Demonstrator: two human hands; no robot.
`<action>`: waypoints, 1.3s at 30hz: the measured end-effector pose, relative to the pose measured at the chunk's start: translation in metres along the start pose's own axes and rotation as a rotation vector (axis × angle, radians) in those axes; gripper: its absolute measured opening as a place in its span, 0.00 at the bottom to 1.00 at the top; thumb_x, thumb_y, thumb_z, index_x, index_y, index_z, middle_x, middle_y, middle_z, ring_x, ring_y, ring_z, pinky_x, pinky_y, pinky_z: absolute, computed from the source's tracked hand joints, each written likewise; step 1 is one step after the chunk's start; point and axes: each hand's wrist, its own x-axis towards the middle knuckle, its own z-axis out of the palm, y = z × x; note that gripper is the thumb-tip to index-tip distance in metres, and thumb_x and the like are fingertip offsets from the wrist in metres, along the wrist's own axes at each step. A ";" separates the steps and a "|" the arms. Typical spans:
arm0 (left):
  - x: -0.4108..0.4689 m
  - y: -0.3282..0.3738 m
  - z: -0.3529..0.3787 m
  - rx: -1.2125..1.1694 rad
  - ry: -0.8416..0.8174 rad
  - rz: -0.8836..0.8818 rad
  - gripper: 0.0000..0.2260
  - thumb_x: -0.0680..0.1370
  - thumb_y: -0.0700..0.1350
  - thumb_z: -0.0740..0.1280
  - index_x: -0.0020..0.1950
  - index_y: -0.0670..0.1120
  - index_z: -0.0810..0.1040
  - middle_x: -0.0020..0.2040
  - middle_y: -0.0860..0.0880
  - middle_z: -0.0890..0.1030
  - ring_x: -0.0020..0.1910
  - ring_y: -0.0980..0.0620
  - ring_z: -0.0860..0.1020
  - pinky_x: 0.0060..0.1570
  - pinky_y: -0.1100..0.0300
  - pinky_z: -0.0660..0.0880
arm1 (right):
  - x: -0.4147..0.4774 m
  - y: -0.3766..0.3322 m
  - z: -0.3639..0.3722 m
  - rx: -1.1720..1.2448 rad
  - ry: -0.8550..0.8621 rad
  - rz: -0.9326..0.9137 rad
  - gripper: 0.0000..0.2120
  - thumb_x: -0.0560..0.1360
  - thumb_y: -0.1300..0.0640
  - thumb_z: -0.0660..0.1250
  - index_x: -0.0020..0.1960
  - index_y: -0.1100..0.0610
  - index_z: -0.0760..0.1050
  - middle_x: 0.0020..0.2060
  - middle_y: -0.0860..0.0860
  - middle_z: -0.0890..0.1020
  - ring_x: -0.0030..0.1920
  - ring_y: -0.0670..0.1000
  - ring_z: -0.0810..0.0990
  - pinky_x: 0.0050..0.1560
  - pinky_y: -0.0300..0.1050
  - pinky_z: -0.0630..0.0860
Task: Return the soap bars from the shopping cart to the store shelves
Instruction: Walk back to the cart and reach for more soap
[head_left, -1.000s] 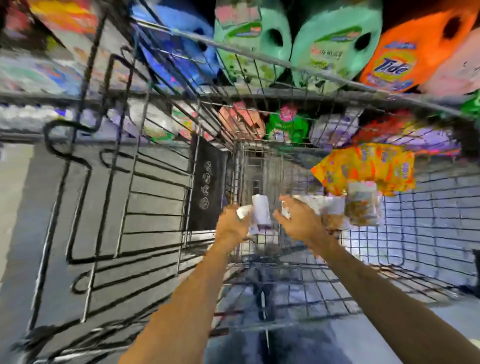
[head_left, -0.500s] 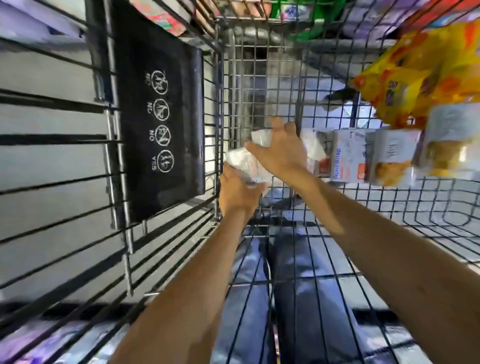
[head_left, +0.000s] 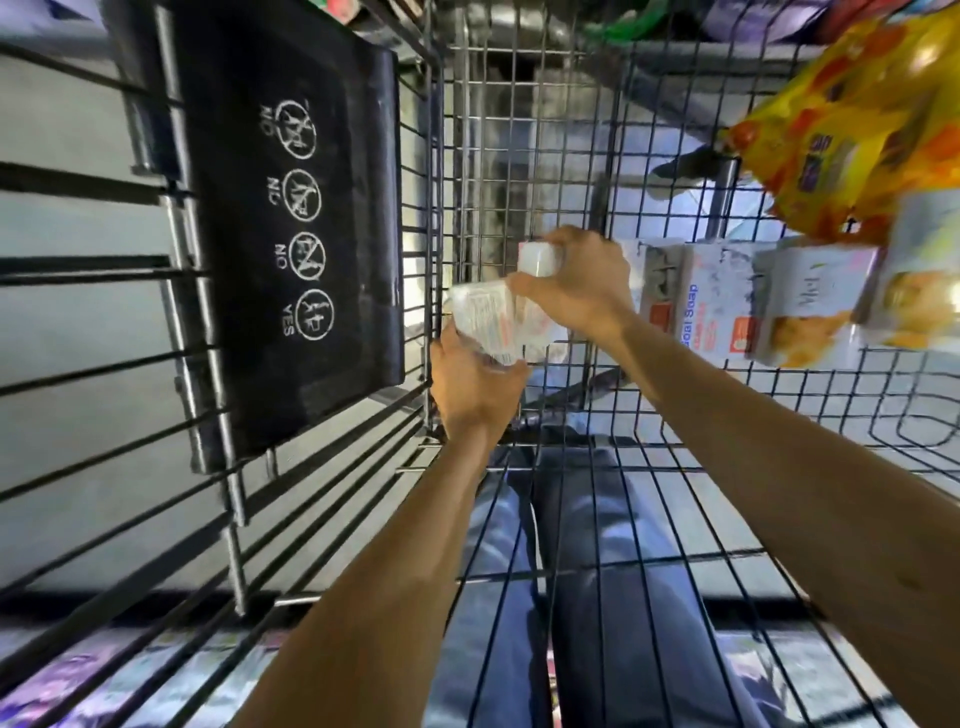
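Two hands, roughly six soap boxes, one yellow bag.

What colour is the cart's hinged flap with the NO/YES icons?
The flap is black with white printed icons and lettering. The head view shows it best.

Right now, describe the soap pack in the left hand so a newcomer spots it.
In the wire cart, beside the black flap with icons, the left hand grips a white soap pack from below. Unlike the boxes standing to its right, it is tilted, with fine reddish print.

The 1 head camera looks steeply down, close, into the wire shopping cart.
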 end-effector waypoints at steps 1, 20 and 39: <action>0.000 0.004 -0.004 -0.016 -0.025 -0.030 0.28 0.62 0.48 0.75 0.60 0.44 0.71 0.49 0.48 0.80 0.49 0.49 0.80 0.40 0.58 0.80 | -0.004 -0.001 -0.003 0.041 0.007 0.003 0.24 0.69 0.48 0.72 0.61 0.57 0.75 0.49 0.51 0.81 0.51 0.50 0.79 0.54 0.47 0.77; -0.120 0.107 -0.124 -0.257 -0.636 0.042 0.10 0.73 0.34 0.70 0.45 0.47 0.71 0.47 0.46 0.78 0.48 0.48 0.78 0.55 0.54 0.75 | -0.192 0.025 -0.148 1.051 0.188 -0.018 0.18 0.73 0.67 0.68 0.61 0.55 0.74 0.39 0.53 0.79 0.29 0.46 0.79 0.29 0.41 0.77; -0.345 0.170 -0.036 0.013 -1.046 0.577 0.17 0.64 0.39 0.71 0.52 0.46 0.78 0.37 0.55 0.83 0.33 0.60 0.80 0.32 0.65 0.78 | -0.431 0.204 -0.163 1.736 0.499 -0.268 0.35 0.50 0.53 0.80 0.55 0.61 0.75 0.48 0.63 0.75 0.47 0.60 0.69 0.43 0.49 0.63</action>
